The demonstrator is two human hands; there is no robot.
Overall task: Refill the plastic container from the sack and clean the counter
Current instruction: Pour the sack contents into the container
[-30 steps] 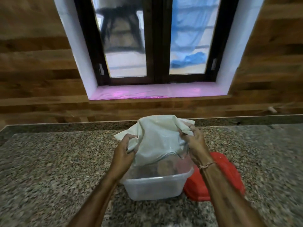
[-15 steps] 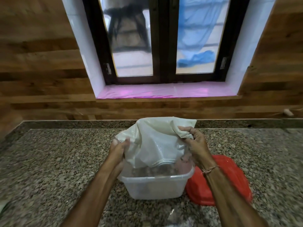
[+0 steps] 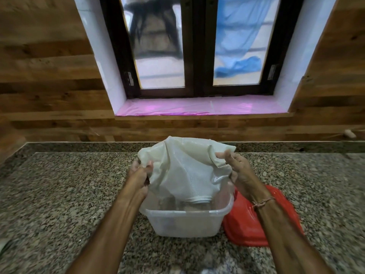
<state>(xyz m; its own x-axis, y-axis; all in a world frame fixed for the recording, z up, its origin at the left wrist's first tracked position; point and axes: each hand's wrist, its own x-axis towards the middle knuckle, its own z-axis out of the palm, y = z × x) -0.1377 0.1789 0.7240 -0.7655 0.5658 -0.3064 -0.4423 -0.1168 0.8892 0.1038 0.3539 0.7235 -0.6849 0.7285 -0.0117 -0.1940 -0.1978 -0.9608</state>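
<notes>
Mouth of sack (image 3: 183, 171) hangs inside plastic container (image 3: 187, 222); contents beneath hidden, only vague brownish shape through cloudy wall. Fingertips of left hand (image 3: 138, 175) buried in sack fold. Lower right: red lid (image 3: 241, 228) partly behind container and right forearm. Lower left edge: pale object (image 3: 5, 246) cut off, unidentifiable. Right edge: small pale thing (image 3: 348, 133) too small to tell. Forearms cut by bottom edge. Top of window (image 3: 197, 46) cropped.

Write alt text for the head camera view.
The left hand and right hand grip an upturned white woven sack, mouth down into a clear plastic container on a speckled granite counter. A red plastic lid lies beside it.
</notes>
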